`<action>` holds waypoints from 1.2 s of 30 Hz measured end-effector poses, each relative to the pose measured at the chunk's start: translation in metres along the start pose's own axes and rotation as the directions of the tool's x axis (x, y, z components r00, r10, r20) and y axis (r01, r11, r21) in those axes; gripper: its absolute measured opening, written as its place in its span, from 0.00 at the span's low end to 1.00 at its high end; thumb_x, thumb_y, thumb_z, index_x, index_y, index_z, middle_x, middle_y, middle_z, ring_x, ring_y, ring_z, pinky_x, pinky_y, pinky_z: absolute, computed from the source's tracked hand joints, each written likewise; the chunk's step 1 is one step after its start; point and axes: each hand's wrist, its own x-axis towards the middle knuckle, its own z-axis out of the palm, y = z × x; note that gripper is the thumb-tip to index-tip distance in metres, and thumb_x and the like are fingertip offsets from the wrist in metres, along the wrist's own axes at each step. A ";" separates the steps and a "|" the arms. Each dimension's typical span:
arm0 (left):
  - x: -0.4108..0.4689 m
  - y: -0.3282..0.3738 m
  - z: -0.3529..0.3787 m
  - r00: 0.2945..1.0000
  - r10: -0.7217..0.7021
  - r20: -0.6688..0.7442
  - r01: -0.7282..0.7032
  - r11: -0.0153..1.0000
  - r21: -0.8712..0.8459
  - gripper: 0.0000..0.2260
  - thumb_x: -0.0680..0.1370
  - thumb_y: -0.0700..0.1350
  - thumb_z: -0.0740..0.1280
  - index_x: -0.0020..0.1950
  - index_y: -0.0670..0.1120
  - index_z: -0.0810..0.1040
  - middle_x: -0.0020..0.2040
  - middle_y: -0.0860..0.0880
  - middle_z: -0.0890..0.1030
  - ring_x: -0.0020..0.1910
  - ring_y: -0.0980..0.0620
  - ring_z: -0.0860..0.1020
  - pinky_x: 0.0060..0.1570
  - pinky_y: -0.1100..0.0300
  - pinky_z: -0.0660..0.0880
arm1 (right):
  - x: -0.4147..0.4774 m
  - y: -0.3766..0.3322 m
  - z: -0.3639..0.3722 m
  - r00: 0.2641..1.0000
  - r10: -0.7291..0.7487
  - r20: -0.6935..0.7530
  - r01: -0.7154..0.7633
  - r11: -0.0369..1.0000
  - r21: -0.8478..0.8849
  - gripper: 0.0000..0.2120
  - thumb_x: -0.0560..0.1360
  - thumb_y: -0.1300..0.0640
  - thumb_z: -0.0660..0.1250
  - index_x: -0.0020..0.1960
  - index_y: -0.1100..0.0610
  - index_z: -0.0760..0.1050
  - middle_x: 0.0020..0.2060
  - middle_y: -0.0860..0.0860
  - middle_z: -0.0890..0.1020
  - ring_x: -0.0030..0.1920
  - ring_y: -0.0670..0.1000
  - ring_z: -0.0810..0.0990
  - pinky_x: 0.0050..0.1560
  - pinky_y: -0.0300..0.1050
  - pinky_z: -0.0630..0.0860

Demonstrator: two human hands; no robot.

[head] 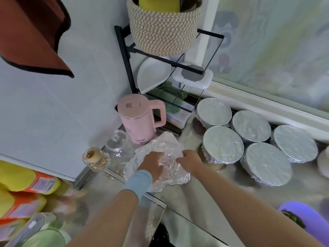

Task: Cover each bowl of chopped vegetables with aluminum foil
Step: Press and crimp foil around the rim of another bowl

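— Steel counter (204, 196), pale tiled wall, patterned window behind; what's on it?

— Five foil-covered bowls (223, 144) in a cluster at the right, near the sill. A pink kettle (140, 118) stands under a black rack (128, 72).

— And the loose foil?

— A crumpled foil sheet (165, 145) lies just in front of the kettle, long axis running from the kettle toward the person. The left hand (153, 164) presses on it, fingers curled; the right hand (190, 160) pinches its right edge.

Soft bright daylight, glare on the foil (161, 155), blurred lower-left corner, wide-angle edge bending.
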 end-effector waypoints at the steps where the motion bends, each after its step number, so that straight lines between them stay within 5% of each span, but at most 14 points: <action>1: 0.000 0.004 -0.005 0.995 0.026 -0.098 -0.029 0.999 -0.028 0.24 0.81 0.42 0.61 0.76 0.53 0.62 0.76 0.51 0.61 0.75 0.50 0.59 0.73 0.53 0.61 | -0.004 -0.003 -0.006 1.000 -0.010 0.006 0.010 0.999 0.035 0.03 0.72 0.61 0.67 0.41 0.60 0.74 0.33 0.51 0.74 0.32 0.50 0.72 0.34 0.41 0.68; 5: 0.001 0.029 -0.022 0.908 0.173 -0.382 -0.174 0.984 0.031 0.27 0.79 0.38 0.62 0.77 0.51 0.60 0.78 0.50 0.57 0.77 0.48 0.54 0.76 0.49 0.57 | -0.022 -0.001 -0.041 0.997 -0.059 0.054 0.052 0.992 0.115 0.11 0.72 0.66 0.67 0.53 0.63 0.79 0.40 0.55 0.78 0.36 0.51 0.73 0.34 0.40 0.68; 9: -0.005 0.063 -0.031 0.856 0.150 -0.495 -0.147 0.988 0.045 0.29 0.79 0.45 0.63 0.78 0.48 0.56 0.77 0.47 0.60 0.76 0.45 0.58 0.75 0.46 0.56 | -0.044 0.020 -0.087 0.994 -0.100 0.051 0.093 0.988 0.125 0.12 0.70 0.68 0.67 0.51 0.56 0.80 0.39 0.53 0.78 0.36 0.50 0.72 0.37 0.41 0.67; 14: -0.015 0.116 -0.022 0.962 0.041 -0.270 -0.054 0.998 -0.041 0.17 0.81 0.50 0.57 0.70 0.51 0.70 0.63 0.48 0.78 0.56 0.45 0.78 0.56 0.52 0.75 | -0.072 0.062 -0.151 0.994 -0.100 -0.033 0.102 0.993 0.068 0.06 0.72 0.67 0.63 0.38 0.59 0.74 0.35 0.52 0.73 0.34 0.49 0.68 0.34 0.40 0.64; 19: -0.032 0.190 0.028 0.978 0.127 -0.164 -0.141 0.987 -0.077 0.13 0.82 0.50 0.60 0.64 0.49 0.76 0.57 0.48 0.80 0.53 0.46 0.79 0.55 0.55 0.75 | -0.098 0.131 -0.209 0.980 -0.107 -0.170 0.122 0.989 0.081 0.12 0.79 0.50 0.65 0.43 0.58 0.77 0.37 0.53 0.76 0.36 0.49 0.72 0.35 0.41 0.66; 25: -0.060 0.277 0.104 0.976 0.191 -0.099 -0.191 0.981 0.010 0.12 0.82 0.51 0.60 0.64 0.53 0.74 0.55 0.51 0.80 0.47 0.50 0.78 0.52 0.55 0.75 | -0.128 0.240 -0.272 0.960 -0.106 -0.261 0.135 0.986 0.095 0.11 0.75 0.51 0.71 0.48 0.59 0.81 0.35 0.51 0.79 0.32 0.47 0.74 0.34 0.40 0.68; 29: -0.076 0.315 0.160 0.979 0.196 -0.058 -0.193 0.980 0.058 0.17 0.81 0.49 0.61 0.70 0.53 0.69 0.65 0.50 0.74 0.57 0.49 0.77 0.60 0.53 0.74 | -0.146 0.304 -0.288 0.957 -0.089 -0.276 0.116 0.990 0.084 0.12 0.76 0.48 0.70 0.46 0.57 0.80 0.35 0.53 0.83 0.34 0.50 0.77 0.37 0.43 0.70; 32: -0.091 0.330 0.198 0.937 0.284 -0.204 -0.257 0.955 0.150 0.19 0.79 0.44 0.63 0.71 0.51 0.69 0.69 0.50 0.69 0.65 0.49 0.72 0.66 0.52 0.69 | -0.150 0.342 -0.285 0.947 -0.105 -0.304 0.137 0.987 0.086 0.10 0.75 0.48 0.70 0.46 0.56 0.80 0.38 0.52 0.84 0.39 0.53 0.81 0.42 0.46 0.75; 36: -0.109 0.340 0.242 0.926 0.339 -0.168 -0.314 0.936 0.159 0.19 0.80 0.42 0.60 0.71 0.51 0.69 0.71 0.51 0.69 0.68 0.49 0.68 0.69 0.52 0.66 | -0.152 0.371 -0.271 0.937 -0.067 -0.343 0.148 0.966 0.214 0.10 0.75 0.52 0.71 0.55 0.55 0.79 0.40 0.47 0.83 0.37 0.48 0.81 0.41 0.43 0.76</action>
